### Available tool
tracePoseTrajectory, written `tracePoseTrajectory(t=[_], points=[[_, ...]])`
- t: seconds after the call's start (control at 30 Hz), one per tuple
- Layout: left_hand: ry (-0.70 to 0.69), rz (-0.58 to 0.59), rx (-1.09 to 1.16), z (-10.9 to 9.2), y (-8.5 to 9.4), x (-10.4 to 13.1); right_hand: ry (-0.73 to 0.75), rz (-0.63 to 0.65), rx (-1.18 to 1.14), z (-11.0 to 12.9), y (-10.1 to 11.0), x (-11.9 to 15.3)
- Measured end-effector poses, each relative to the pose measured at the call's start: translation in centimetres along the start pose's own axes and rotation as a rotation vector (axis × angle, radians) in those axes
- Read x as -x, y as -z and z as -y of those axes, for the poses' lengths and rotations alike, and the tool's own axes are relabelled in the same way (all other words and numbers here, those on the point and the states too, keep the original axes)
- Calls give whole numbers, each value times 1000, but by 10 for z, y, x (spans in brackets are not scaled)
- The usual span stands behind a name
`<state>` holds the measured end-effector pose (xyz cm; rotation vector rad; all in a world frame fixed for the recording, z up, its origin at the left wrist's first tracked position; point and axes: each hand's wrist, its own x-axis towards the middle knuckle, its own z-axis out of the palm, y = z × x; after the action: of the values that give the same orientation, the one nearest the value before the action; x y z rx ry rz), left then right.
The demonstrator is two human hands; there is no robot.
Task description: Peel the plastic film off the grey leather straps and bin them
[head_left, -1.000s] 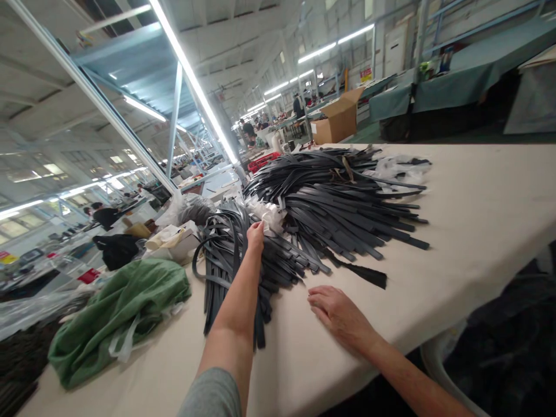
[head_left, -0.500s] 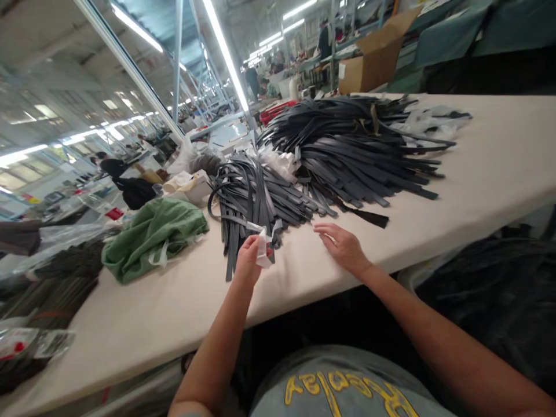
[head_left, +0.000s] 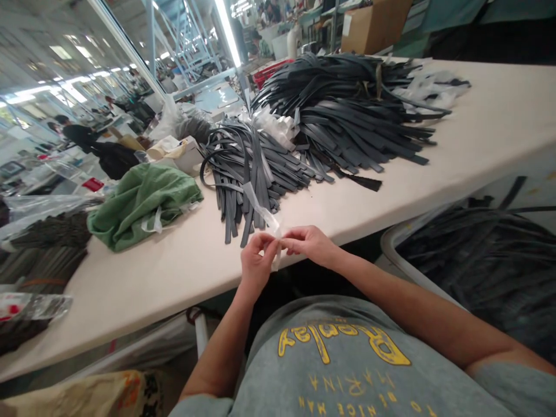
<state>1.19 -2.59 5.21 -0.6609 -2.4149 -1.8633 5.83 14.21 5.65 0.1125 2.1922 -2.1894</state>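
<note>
A thin whitish strip (head_left: 262,209) hangs between my two hands over the table's front edge. My left hand (head_left: 259,255) pinches it, thumb against fingers. Fingertips nearly touching the left ones, my right hand (head_left: 306,243) is closed on the same strip. Just beyond the hands lies a smaller pile of dark grey straps (head_left: 256,174), some ends reaching toward me. A larger heap of dark straps (head_left: 347,121) spreads behind and to the right, tied with a band.
Green cloth (head_left: 145,202) lies left of the straps on the pale table (head_left: 174,272). Clear plastic (head_left: 434,90) sits at the heap's right. Below the right edge stands a bin of dark strips (head_left: 486,255). A cardboard box (head_left: 376,26) is behind.
My right hand has moved left to meet my left hand and now grips the strip. The strip is more stretched out. The view has tilted down, showing more of the shirt.
</note>
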Motion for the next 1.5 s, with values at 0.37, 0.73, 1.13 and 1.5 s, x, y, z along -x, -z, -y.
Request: tracePoseTrajectory(t=[0.37,0.73,1.13,1.5], points=[[-66,-62,-88,-6,-11,14,-39,131,-75,-7,-6,20],[468,50,549,6,-18,17,335,-212,-3,45,34,41],[105,182,374,-34,-16,-8,433,20,296,92,52,7],[384,511,553,-31,-50,1,518,-145,704,110,56,-50]])
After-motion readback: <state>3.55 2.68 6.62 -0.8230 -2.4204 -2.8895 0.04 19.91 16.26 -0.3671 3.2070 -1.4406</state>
